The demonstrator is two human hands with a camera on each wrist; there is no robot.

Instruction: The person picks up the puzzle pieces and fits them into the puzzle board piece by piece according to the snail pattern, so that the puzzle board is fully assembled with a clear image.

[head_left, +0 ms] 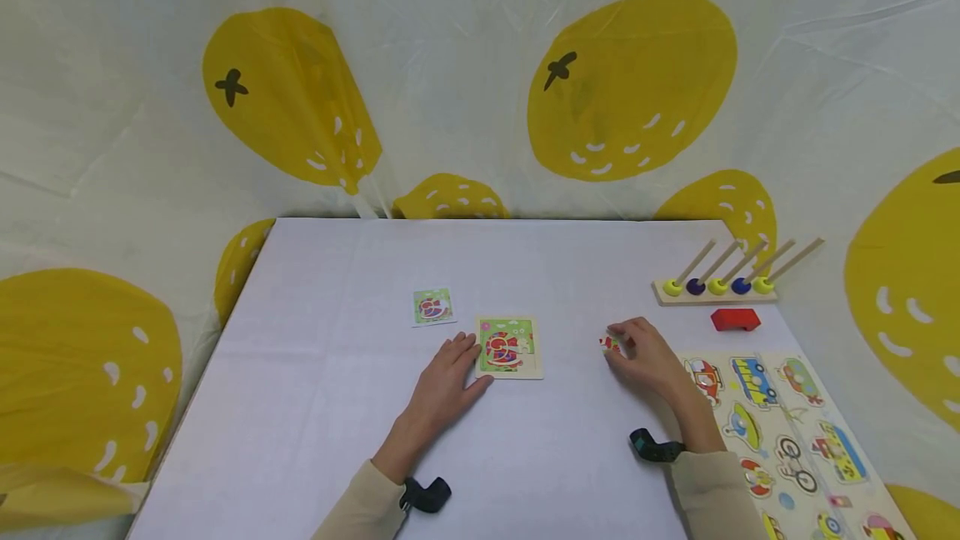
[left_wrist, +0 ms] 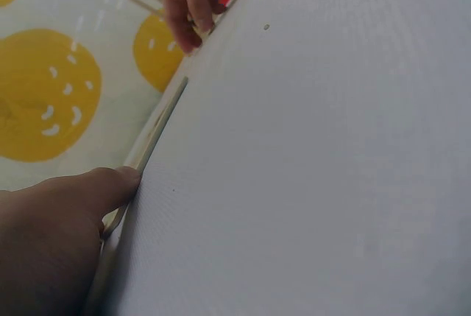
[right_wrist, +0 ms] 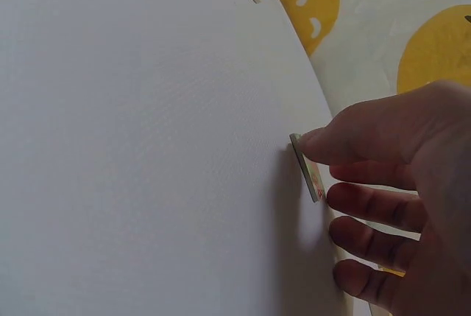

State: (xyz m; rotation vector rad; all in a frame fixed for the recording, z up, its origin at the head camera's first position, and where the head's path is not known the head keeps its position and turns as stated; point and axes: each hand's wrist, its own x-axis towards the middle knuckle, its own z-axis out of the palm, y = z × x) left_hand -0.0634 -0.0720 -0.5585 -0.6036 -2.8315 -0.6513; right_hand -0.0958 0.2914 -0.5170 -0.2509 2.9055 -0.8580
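Note:
A square wooden jigsaw puzzle (head_left: 531, 373) with a red and green picture lies flat on the white table, with a bare patch at its lower right. My left hand (head_left: 444, 377) rests at its left side, fingers fairly straight along the edge and thumb by the lower left corner. In the left wrist view, the thumb (left_wrist: 110, 187) touches the puzzle's edge. To the right, my right hand (head_left: 647, 357) pinches a small puzzle piece (head_left: 611, 343) between thumb and fingers. The right wrist view shows this piece (right_wrist: 307, 169) tilted just above the table.
A small picture card (head_left: 432, 307) lies beyond the left hand. At the back right stands a wooden peg stand (head_left: 712, 298) with yellow and dark beads, and a red arched block (head_left: 736, 320) before it. A vehicle peg-puzzle board (head_left: 765, 419) lies by the right forearm.

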